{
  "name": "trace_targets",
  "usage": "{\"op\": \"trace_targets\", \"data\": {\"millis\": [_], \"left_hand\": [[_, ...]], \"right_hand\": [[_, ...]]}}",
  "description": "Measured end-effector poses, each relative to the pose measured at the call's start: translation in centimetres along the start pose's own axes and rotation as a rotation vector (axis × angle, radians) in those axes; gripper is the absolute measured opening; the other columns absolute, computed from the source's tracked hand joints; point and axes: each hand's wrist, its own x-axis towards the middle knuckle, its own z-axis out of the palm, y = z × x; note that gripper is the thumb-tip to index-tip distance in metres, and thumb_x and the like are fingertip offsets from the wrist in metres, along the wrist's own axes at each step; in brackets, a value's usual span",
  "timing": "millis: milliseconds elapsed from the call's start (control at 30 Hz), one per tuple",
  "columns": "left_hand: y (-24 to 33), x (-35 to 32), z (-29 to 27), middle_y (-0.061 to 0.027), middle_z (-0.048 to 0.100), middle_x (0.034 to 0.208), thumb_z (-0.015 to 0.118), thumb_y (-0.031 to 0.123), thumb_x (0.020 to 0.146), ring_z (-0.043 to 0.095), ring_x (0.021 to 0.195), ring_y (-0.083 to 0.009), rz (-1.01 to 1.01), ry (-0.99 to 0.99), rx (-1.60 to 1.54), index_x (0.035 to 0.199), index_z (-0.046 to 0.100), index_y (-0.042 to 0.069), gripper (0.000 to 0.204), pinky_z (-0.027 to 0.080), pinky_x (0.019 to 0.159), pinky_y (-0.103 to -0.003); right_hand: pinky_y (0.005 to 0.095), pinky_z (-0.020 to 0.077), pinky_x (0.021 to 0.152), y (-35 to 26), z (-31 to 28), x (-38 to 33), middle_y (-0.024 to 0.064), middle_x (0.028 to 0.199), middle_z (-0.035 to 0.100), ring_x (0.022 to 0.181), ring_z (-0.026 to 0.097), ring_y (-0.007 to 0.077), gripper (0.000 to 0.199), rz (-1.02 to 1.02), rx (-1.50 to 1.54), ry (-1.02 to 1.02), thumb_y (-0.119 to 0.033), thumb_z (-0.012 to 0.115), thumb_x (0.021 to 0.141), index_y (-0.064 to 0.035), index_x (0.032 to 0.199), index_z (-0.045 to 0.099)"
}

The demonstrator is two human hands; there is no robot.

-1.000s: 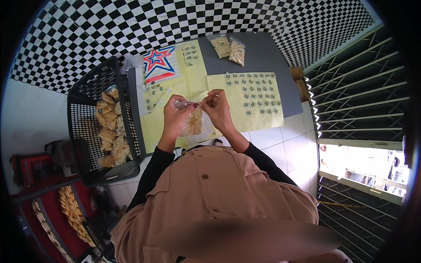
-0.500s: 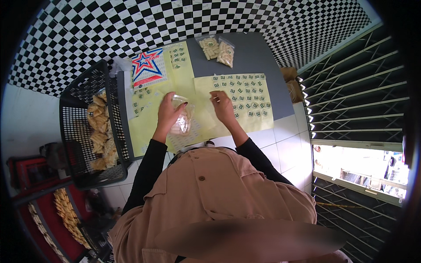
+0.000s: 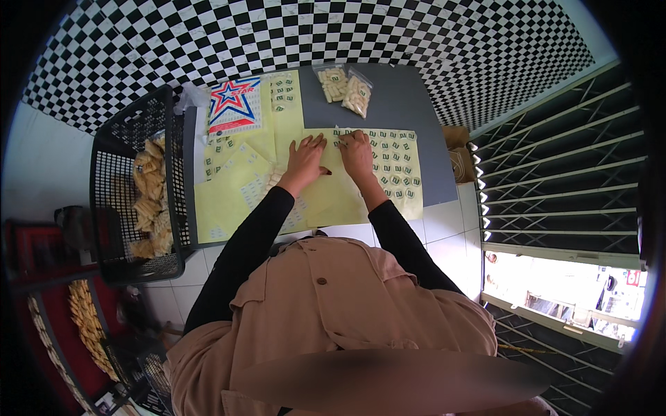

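A yellow sheet of round white stickers with dark green marks (image 3: pixel 395 159) lies on the grey table in front of me. My left hand (image 3: pixel 306 165) rests flat on the sheet's left part, fingers stretched and spread, holding nothing. Close to its right, my right hand (image 3: pixel 357 156) is bent over the upper stickers, its fingertips pinched together at a sticker (image 3: pixel 343 144). A clear plastic bag of pale stick-shaped snacks (image 3: pixel 273 179) lies beside my left wrist, partly covered by it.
Two filled clear bags (image 3: pixel 333 83) (image 3: pixel 357 96) lie at the table's (image 3: pixel 395 90) far side. A white packet with a red and blue star (image 3: pixel 234 104) sits on more yellow sheets (image 3: pixel 284 114). Left stands a black plastic basket (image 3: pixel 177 201) of packaged snacks; right, a folding metal gate (image 3: pixel 555 173).
My left hand has let go of the snack bag and moved right onto the sticker sheet. My right hand has moved slightly up to the upper stickers. The view has shifted a little.
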Motion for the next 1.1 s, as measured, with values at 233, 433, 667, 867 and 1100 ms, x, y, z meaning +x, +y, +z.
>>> {"op": "trace_targets", "data": {"millis": [233,433,667,867,1100], "left_hand": [[0.5,0.5,-0.2,-0.0018,0.042,0.146,0.085,0.038,0.062,0.039,0.134,-0.0261,-0.028,-0.056,0.099,0.135,0.046,0.01,0.087,0.029,0.106,-0.06],[0.6,0.6,-0.4,-0.0009,0.043,0.146,0.085,0.041,0.062,0.04,0.133,-0.0251,-0.037,-0.071,0.134,0.135,0.047,0.011,0.087,0.03,0.105,-0.06],[0.7,0.5,-0.6,-0.0008,0.043,0.146,0.084,0.042,0.062,0.041,0.132,-0.0244,-0.025,-0.065,0.145,0.135,0.048,0.011,0.087,0.029,0.105,-0.061],[0.2,0.5,-0.2,-0.0016,0.044,0.145,0.084,0.041,0.063,0.041,0.132,-0.025,-0.018,-0.04,0.136,0.134,0.048,0.011,0.085,0.027,0.105,-0.064],[-2.8,-0.3,-3.4,-0.0113,0.052,0.134,0.08,0.026,0.071,0.051,0.12,-0.0312,-0.046,0.221,-0.392,0.129,0.053,0.009,0.067,0.036,0.102,-0.052]], "right_hand": [[0.0423,0.0483,0.078,0.2,0.7,0.6,0.0129,0.087,0.058,0.087,0.057,0.032,0.004,-0.016,0.04,0.035,-0.01,0.065,0.081,-0.0066,0.083,0.065],[0.0428,0.0496,0.074,-0.2,-0.1,0.1,0.0112,0.086,0.06,0.085,0.059,0.0316,0.003,-0.03,0.014,0.002,-0.011,0.062,0.083,-0.0091,0.085,0.063],[0.043,0.05,0.072,-0.1,-1.4,-0.2,0.0111,0.088,0.062,0.083,0.062,0.0313,0.005,-0.033,0.004,-0.085,-0.01,0.06,0.086,-0.0105,0.091,0.061],[0.0388,0.0516,0.073,0.4,-2.6,0.7,0.0122,0.093,0.064,0.089,0.064,0.0308,0.008,0.056,0.203,-0.194,-0.007,0.058,0.088,-0.0074,0.096,0.058],[0.0355,0.0516,0.076,0.2,-2.0,-0.4,0.0133,0.101,0.06,0.088,0.064,0.0249,0.012,0.119,0.565,-0.044,-0.005,0.063,0.088,0.0003,0.098,0.059]]}}
